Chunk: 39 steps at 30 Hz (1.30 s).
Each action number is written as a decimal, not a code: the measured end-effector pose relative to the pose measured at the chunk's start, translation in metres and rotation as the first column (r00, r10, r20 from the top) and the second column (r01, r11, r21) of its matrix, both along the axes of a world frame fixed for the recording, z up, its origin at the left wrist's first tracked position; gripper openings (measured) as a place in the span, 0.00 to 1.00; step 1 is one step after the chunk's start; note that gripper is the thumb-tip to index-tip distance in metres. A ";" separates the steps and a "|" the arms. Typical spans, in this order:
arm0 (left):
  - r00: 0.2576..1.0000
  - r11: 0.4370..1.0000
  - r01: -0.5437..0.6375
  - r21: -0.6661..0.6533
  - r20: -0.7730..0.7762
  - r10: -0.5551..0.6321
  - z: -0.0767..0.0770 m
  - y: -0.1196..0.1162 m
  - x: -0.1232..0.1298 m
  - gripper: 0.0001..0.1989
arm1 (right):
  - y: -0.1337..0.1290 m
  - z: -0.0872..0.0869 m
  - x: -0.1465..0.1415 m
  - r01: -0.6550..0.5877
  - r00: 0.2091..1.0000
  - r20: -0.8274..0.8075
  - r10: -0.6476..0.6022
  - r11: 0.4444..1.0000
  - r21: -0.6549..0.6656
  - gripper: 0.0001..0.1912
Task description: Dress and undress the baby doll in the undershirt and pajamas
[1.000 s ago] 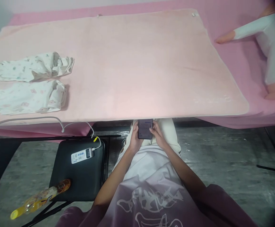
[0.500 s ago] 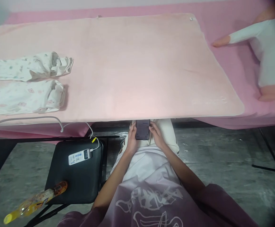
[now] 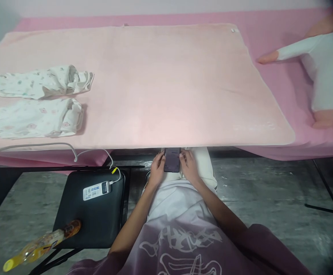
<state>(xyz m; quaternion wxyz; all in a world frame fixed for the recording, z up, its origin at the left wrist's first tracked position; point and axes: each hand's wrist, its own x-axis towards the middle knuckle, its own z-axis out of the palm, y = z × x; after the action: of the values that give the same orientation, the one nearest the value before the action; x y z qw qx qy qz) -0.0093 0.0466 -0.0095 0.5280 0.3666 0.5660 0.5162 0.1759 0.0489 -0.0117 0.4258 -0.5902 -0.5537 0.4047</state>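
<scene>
A dark smartphone (image 3: pixel 172 160) lies upright between my two hands over my lap, just below the near edge of the table. My left hand (image 3: pixel 157 168) grips its left side, with the thumb along the edge. On the opposite side my right hand (image 3: pixel 188 164) holds the phone, its thumb at the right edge of the screen. Part of the fingers and the phone's top edge sit close under the table's edge. The screen's content is too dim to read.
A pale pink mat (image 3: pixel 166 84) covers the pink table. Two folded patterned cloths (image 3: pixel 46 82) lie at its left, a doll in white (image 3: pixel 327 72) at the right. A black stool (image 3: pixel 94 217) holds a cabled white device (image 3: pixel 96 191); a yellow-capped bottle (image 3: pixel 43 244) is beside it.
The phone has shifted slightly down in view, and my right thumb and fingers have moved a little on its right side. The table and its objects appear slightly lower from a small head movement.
</scene>
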 end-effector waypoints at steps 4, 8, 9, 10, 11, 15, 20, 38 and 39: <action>0.990 0.997 0.033 0.069 -0.141 -0.023 0.002 -0.004 0.002 0.21 | 0.000 0.000 0.003 0.107 0.993 -0.044 -0.106 0.994 0.021 0.27; 0.947 0.983 0.053 0.174 -0.321 0.005 0.009 -0.009 0.006 0.28 | -0.001 -0.004 0.001 0.112 0.966 -0.239 -0.096 0.992 0.056 0.27; 0.927 0.976 0.069 0.208 -0.374 0.014 0.011 -0.010 0.008 0.29 | -0.002 -0.006 -0.002 0.122 0.950 -0.296 -0.100 0.991 0.058 0.27; 0.908 0.966 0.089 0.241 -0.418 0.021 0.012 -0.011 0.010 0.29 | -0.002 -0.008 -0.004 0.147 0.929 -0.351 -0.118 0.987 0.058 0.28; 0.895 0.955 0.112 0.273 -0.445 0.022 0.014 -0.011 0.011 0.29 | -0.002 -0.011 -0.008 0.183 0.903 -0.405 -0.145 0.982 0.054 0.29; 0.916 0.903 0.198 0.383 -0.400 -0.031 0.018 -0.009 0.020 0.30 | -0.003 -0.022 -0.020 0.294 0.793 -0.569 -0.216 0.955 0.048 0.27; 0.933 0.889 0.213 0.405 -0.356 -0.061 0.015 -0.003 0.025 0.32 | -0.006 -0.026 -0.022 0.228 0.826 -0.549 -0.126 0.966 0.121 0.28; 0.987 0.940 0.052 0.338 -0.162 0.004 -0.003 -0.003 0.025 0.35 | -0.008 -0.023 -0.011 0.242 0.863 -0.453 -0.225 0.970 -0.022 0.20; 0.989 0.942 0.040 0.333 -0.149 0.011 -0.004 -0.002 0.025 0.35 | -0.008 -0.022 -0.011 0.241 0.871 -0.433 -0.234 0.970 -0.039 0.18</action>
<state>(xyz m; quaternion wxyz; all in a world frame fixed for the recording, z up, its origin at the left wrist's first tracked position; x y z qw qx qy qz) 0.0157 0.0442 -0.0135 0.4182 0.4927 0.5048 0.5723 0.1650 0.0411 -0.0341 0.5894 -0.5453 -0.3715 0.4662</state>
